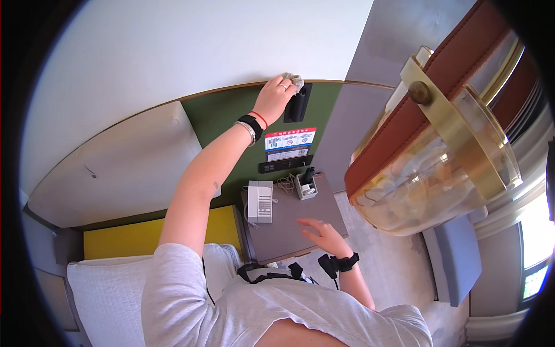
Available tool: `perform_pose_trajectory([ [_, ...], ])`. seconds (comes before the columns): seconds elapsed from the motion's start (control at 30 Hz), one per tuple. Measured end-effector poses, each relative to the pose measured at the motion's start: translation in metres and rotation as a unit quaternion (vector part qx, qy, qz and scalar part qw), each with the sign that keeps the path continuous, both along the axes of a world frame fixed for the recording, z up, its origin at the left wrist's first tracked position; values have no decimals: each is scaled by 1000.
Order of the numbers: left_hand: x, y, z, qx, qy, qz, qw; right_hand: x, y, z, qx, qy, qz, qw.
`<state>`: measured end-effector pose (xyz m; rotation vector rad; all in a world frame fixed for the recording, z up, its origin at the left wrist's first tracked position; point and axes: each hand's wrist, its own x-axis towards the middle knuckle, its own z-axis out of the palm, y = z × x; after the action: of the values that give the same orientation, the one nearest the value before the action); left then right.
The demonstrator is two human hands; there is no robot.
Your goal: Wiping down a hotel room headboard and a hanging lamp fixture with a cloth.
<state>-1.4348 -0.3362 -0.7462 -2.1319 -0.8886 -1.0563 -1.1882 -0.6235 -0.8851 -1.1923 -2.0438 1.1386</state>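
Note:
My left hand (274, 97) reaches up to the top edge of the green headboard panel (321, 104) and presses a crumpled pale cloth (295, 81) there. Just below the cloth is a black wall-mounted fixture (296, 106), partly covered by my fingers. Over the front part of the bedside table (286, 236), my right hand (323, 236) hovers with its fingers apart and nothing in it. A white and grey telephone (260, 202) lies on that table, left of my right hand. Behind it stands a small white holder (306, 187) with a black item and white pieces inside.
A clear lamp shade (416, 186) on a brown leather strap (390, 160) hangs large and close at the right. The bed (108, 295) is at the left, a grey-blue seat (459, 256) at the right. A socket strip (286, 164) sits under printed signs (290, 143).

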Motion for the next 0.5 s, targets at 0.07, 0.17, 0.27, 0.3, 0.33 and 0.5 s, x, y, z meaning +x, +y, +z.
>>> perform_pose_trajectory([
  [0.07,-4,-3,1,-14,0,9,1000,1,-1,1,5,0,-5,1000],
  [0.17,-2,-2,3,23,-6,-19,1000,6,-6,2,-10,1,-14,1000],
  [0.27,8,3,2,33,10,-93,995,9,-12,3,-26,7,-30,999],
  [0.3,14,7,0,31,26,-103,994,9,-13,2,-21,7,-38,999],
  [0.33,21,8,-2,30,37,-113,993,9,-15,2,-14,7,-45,999],
  [0.5,33,19,-18,-64,16,-58,996,13,-20,-1,-7,3,-59,998],
])
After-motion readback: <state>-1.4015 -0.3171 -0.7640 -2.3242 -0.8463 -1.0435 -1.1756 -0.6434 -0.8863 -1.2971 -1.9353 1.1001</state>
